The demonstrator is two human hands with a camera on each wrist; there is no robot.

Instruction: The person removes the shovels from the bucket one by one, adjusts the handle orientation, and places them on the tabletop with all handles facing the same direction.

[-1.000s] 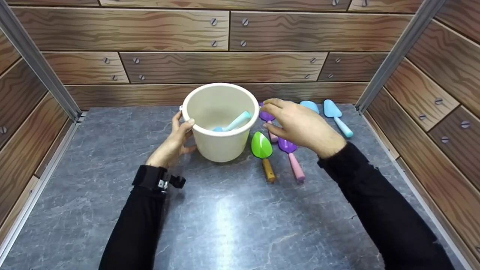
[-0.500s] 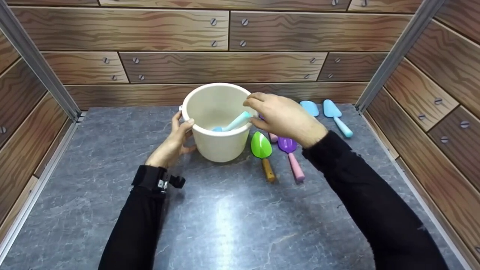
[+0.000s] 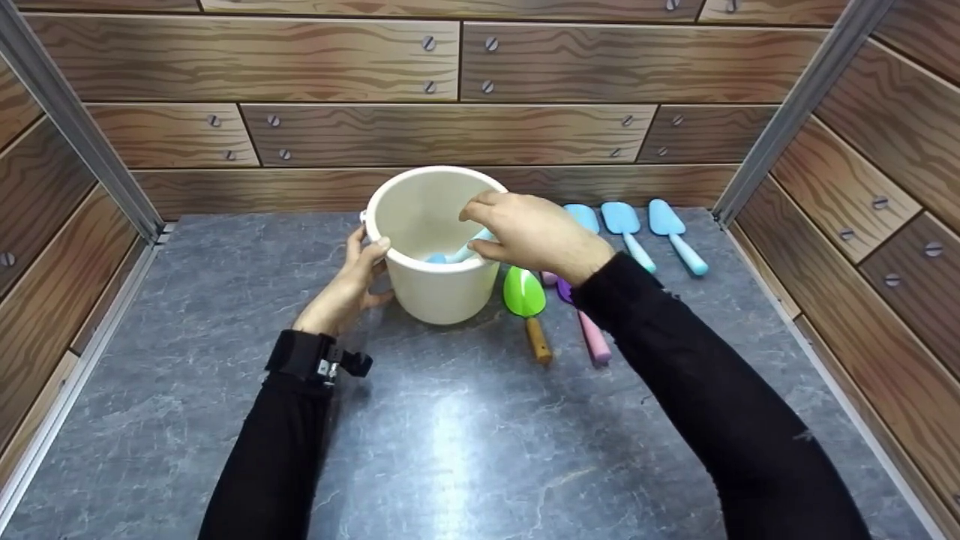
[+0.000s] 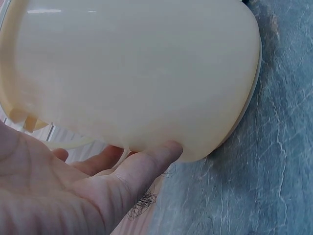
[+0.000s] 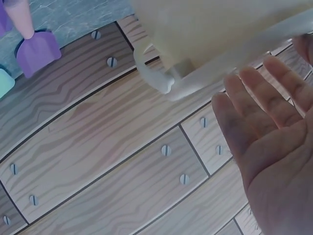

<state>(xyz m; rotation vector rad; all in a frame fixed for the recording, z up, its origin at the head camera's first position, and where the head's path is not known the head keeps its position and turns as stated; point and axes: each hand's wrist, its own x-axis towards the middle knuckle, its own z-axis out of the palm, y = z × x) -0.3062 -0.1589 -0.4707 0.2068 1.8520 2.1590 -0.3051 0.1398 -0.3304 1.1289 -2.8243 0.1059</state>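
A cream bucket (image 3: 442, 294) stands on the grey table, its mouth facing up. My left hand (image 3: 346, 282) holds its left side, thumb at the rim and fingers against the wall. The left wrist view shows fingers of that hand (image 4: 98, 186) on the bucket's outside. Inside leans a trowel with a pale blue handle (image 3: 462, 253), its blade mostly hidden. Over the bucket's right rim reaches my right hand (image 3: 534, 232), thumb and fingers apart, overlapping the handle's upper end. In the right wrist view that hand (image 5: 279, 134) has extended fingers and an unfilled palm.
Right of the bucket lie a green trowel (image 3: 524, 292) with a brown handle and a purple one with a pink handle (image 3: 594, 337), partly under my sleeve. Several blue trowels (image 3: 621, 218) lie near the back wall. Wood-patterned panels (image 3: 450, 135) enclose the table.
My right hand has moved left, from beside the bucket to over its rim by the trowel handle. The left hand and the bucket have stayed put.
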